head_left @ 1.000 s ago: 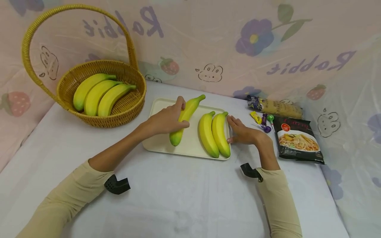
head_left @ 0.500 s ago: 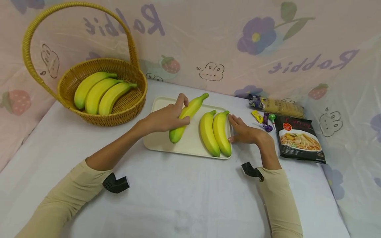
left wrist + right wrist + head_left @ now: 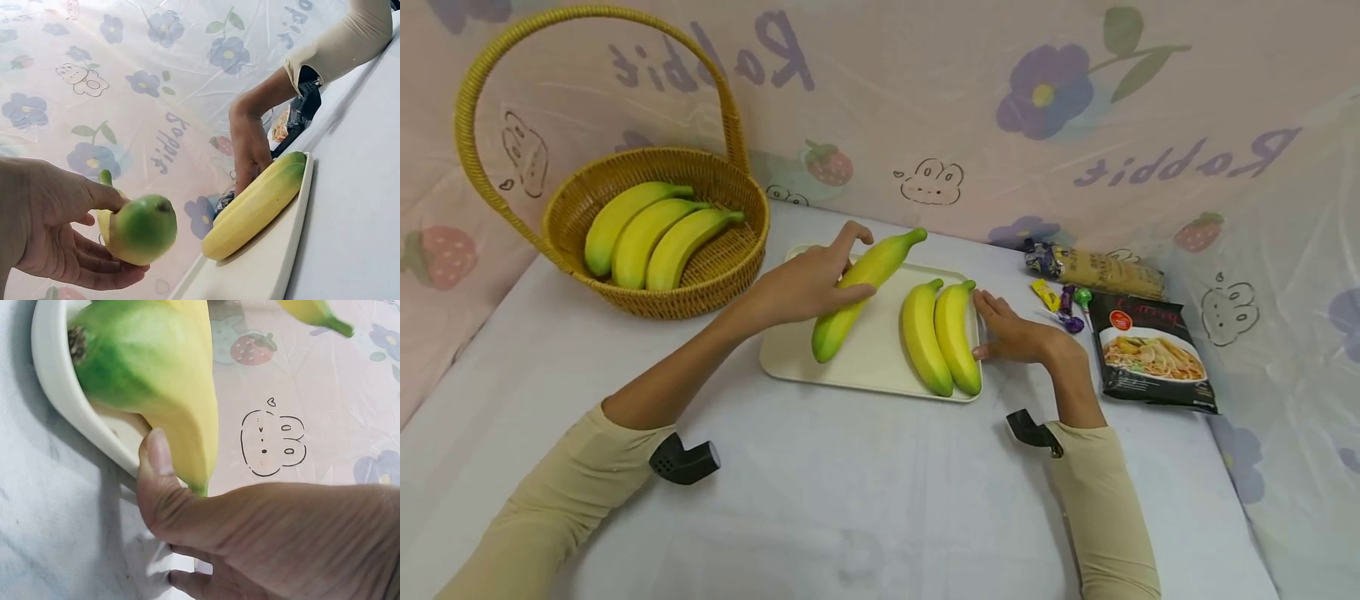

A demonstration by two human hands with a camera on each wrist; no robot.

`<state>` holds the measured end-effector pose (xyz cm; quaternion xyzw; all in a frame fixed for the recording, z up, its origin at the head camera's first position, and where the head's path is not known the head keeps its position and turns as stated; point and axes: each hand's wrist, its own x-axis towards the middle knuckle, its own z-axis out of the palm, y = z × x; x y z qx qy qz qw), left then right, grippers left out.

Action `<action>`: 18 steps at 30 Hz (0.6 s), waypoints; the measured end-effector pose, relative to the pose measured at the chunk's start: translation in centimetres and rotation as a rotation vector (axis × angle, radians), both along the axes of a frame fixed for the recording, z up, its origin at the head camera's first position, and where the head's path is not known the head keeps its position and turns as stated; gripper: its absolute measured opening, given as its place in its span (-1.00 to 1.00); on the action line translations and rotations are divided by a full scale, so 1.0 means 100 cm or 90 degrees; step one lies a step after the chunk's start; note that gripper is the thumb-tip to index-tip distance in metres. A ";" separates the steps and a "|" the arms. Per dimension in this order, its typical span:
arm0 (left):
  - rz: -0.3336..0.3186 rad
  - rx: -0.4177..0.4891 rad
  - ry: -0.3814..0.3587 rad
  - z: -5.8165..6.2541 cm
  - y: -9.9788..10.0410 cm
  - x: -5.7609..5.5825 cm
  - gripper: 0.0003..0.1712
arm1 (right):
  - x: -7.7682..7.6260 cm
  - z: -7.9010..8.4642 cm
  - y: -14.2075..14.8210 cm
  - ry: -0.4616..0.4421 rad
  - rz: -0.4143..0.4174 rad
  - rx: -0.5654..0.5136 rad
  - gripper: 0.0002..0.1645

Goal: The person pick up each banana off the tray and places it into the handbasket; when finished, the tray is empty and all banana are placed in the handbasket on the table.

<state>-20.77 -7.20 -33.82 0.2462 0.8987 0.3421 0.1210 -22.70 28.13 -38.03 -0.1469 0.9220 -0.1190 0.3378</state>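
Note:
In the head view my left hand (image 3: 805, 282) grips a yellow banana (image 3: 867, 292) with a green lower end, thumb on one side and fingers on the other. It hangs tilted over the cream tray (image 3: 797, 358); the left wrist view shows the banana (image 3: 140, 231) end-on, clear of the tray (image 3: 250, 278). Two bananas lie side by side at the tray's right end, a left one (image 3: 925, 337) and a right one (image 3: 957, 337). Beside them my right hand (image 3: 1015, 333) rests against the tray's right edge, its thumb (image 3: 159, 469) at the rim near the right banana (image 3: 181, 394).
A wicker basket (image 3: 730, 279) with a tall handle stands at the back left, with 3 bananas (image 3: 658, 237) inside. To the right lie a black noodle packet (image 3: 1150, 354), a long brownish packet (image 3: 1101, 271) and several small candies (image 3: 1066, 304). A printed curtain (image 3: 865, 100) hangs behind.
My left hand has lifted the banana a little and shifted slightly left, with the banana's lower end swinging left. My right hand and the two bananas on the tray keep their places.

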 end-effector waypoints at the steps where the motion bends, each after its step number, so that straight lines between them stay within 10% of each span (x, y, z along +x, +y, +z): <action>1: 0.002 0.001 0.005 0.001 -0.001 0.000 -0.26 | 0.000 0.000 0.000 0.000 0.003 0.001 0.22; 18: 0.040 0.031 0.097 0.030 -0.022 0.010 -0.20 | 0.002 0.002 -0.002 -0.002 0.000 -0.008 0.21</action>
